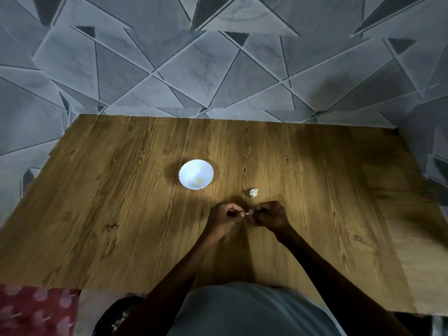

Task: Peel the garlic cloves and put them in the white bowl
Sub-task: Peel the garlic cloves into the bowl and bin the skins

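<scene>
The left hand [224,218] and right hand [268,215] pinched a clove [247,214] between them; the bowl [194,170] lay ahead-left, nearer the left hand.

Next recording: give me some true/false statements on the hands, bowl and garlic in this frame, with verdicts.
1. The left hand and right hand pinch a small garlic clove between them. True.
2. The white bowl stands to the right of both hands. False: it stands farther off, to their left.
3. A loose garlic piece lies on the table just beyond the hands. True.
4. The left hand touches the bowl. False: it is apart from it.
</scene>
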A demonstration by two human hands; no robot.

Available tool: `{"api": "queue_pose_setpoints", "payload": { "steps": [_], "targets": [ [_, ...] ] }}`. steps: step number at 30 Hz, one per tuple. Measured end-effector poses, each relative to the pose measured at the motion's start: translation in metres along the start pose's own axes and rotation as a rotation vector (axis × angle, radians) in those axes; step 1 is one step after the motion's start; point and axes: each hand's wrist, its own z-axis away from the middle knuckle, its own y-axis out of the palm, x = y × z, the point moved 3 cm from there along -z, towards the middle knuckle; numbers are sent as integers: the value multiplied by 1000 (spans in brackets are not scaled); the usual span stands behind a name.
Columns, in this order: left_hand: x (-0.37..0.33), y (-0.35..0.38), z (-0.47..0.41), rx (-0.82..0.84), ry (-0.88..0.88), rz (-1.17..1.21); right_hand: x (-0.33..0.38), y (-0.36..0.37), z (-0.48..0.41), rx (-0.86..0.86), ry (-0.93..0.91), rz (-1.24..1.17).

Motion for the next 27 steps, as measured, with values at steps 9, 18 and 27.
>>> {"api": "queue_pose_setpoints", "payload": {
  "steps": [9,18,27],
  "targets": [
    [1,2,10,62,-246,466,10,8,9,-18,-105,-38],
    [2,1,22,87,-379,728,17,10,18,-55,-350,142],
    [-16,-7,22,-14,-39,373,22,4,19,52,-37,-191]
  ]
}}
